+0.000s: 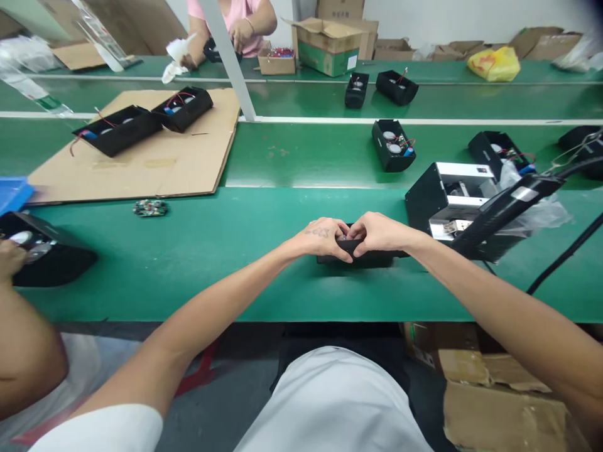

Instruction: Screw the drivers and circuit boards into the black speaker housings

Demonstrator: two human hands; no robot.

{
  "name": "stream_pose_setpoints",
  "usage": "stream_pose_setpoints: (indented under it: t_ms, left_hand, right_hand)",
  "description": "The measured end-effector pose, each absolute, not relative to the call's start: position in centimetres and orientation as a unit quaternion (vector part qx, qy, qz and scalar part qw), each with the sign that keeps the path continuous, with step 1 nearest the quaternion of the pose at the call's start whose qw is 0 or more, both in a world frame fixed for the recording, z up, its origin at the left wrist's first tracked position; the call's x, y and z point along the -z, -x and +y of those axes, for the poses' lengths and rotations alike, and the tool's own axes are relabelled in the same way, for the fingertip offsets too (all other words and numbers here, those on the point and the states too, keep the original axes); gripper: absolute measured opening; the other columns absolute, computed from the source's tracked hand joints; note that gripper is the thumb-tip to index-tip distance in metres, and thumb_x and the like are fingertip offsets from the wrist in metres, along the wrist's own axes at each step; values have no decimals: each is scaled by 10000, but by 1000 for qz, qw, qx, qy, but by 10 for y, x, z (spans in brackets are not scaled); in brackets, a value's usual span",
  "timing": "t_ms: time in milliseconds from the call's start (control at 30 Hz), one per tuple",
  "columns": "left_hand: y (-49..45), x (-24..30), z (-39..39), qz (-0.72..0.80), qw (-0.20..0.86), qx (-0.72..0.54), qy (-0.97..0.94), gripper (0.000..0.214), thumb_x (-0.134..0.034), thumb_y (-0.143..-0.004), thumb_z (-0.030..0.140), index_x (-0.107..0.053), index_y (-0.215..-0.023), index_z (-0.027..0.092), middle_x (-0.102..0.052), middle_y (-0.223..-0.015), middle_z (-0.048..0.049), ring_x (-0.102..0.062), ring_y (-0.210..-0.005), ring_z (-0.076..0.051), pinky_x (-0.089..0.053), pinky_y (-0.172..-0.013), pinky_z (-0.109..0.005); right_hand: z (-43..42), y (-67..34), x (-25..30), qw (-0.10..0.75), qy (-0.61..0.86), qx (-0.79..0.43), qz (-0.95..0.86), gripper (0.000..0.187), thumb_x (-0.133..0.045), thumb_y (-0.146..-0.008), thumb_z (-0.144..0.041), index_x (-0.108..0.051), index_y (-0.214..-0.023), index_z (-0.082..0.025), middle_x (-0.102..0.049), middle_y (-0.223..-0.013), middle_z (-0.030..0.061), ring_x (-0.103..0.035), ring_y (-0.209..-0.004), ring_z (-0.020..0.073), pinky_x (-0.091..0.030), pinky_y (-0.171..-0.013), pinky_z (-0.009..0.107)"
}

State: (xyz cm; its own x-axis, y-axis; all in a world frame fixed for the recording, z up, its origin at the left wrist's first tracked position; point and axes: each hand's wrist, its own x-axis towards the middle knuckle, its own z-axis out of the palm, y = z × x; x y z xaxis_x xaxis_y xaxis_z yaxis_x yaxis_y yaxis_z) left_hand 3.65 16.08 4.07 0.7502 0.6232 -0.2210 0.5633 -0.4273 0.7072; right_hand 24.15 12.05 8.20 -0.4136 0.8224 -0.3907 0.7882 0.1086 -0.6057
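A black speaker housing (372, 258) lies on the green bench right in front of me. My left hand (326, 239) is closed at its near wall, the thumb outside and the fingertips dipping into the open top. Facing it, my right hand (377, 235) is also closed on the housing, its thumb and fingers meeting near the left thumb at the rim. What the fingertips touch inside is mostly hidden. Just to the right stands a black-and-white machine (451, 199) with an open front, a black-wrapped cable bundle (511, 210) slanting across it.
Several open speaker housings with red wires, one here (394, 145), sit on the belt beyond. Two more lie on a cardboard sheet (188, 169). Small circuit boards (151, 208) rest at left. A co-worker's hand (10, 258) holds a housing (51, 257); another person works opposite.
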Motion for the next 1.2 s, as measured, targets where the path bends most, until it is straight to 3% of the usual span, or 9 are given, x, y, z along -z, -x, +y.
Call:
stream_pose_setpoints:
  t_ms: [133, 300, 533, 667, 800, 900, 1100, 1200]
  left_hand:
    - [-38, -45, 165, 349, 425, -32, -835, 404, -919, -619, 508, -684, -622, 178, -754, -1182, 10, -579, -716, -115, -378, -654, -293]
    - [-37, -42, 168, 356, 441, -26, -824, 453, -927, -615, 532, -648, -597, 176, -749, -1156, 9, -554, -707, -111, -366, -642, -290]
    - [-37, -38, 165, 344, 430, -34, -834, 409, -902, -656, 522, -680, -609, 182, -742, -1181, 30, -571, -741, -116, -363, -677, -293]
    - [-36, -41, 162, 345, 420, -37, -839, 380, -897, -667, 503, -696, -601, 187, -738, -1204, 30, -593, -779, -132, -377, -698, -306]
    - [-36, -44, 164, 355, 429, -34, -830, 417, -902, -646, 531, -676, -603, 184, -737, -1188, 25, -579, -744, -124, -389, -683, -308]
    - [-36, -44, 165, 357, 428, -26, -830, 427, -899, -641, 557, -686, -621, 187, -743, -1197, 22, -593, -750, -128, -399, -679, -297]
    - [-35, -40, 158, 326, 386, -50, -861, 321, -907, -680, 485, -738, -641, 214, -752, -1265, 30, -694, -1015, -214, -454, -858, -310]
    - [-34, -37, 154, 318, 370, -66, -871, 311, -915, -680, 479, -746, -657, 220, -765, -1228, 18, -688, -1141, -255, -456, -935, -323]
  right_hand:
    - [113, -241, -79, 8, 533, -309, -788, 272, -875, -713, -267, -831, -976, -214, -803, -855, -12, -702, -783, 189, -421, -635, 271]
    - [109, -239, -71, 19, 533, -259, -805, 204, -843, -731, -246, -827, -932, -219, -770, -777, -16, -653, -704, 181, -365, -612, 290]
    - [108, -237, -66, 36, 543, -275, -793, 293, -849, -743, -261, -876, -1034, -231, -825, -872, 21, -722, -811, 226, -447, -712, 302]
    - [102, -235, -70, 13, 557, -260, -789, 307, -831, -766, -259, -871, -1070, -249, -832, -895, 25, -731, -819, 239, -434, -685, 306]
    - [97, -234, -76, -1, 563, -217, -797, 441, -805, -803, -267, -827, -1243, -264, -837, -936, 50, -743, -847, 269, -413, -662, 316]
    - [95, -232, -73, 2, 559, -210, -802, 421, -780, -814, -265, -839, -1230, -279, -834, -881, 40, -740, -797, 255, -413, -655, 320]
    - [82, -228, -58, 10, 565, -141, -813, 466, -758, -823, -273, -830, -1283, -286, -860, -999, 67, -774, -947, 291, -484, -763, 342]
    - [78, -226, -61, 1, 557, -133, -820, 438, -752, -848, -272, -825, -1280, -275, -859, -993, 81, -782, -923, 298, -489, -762, 350]
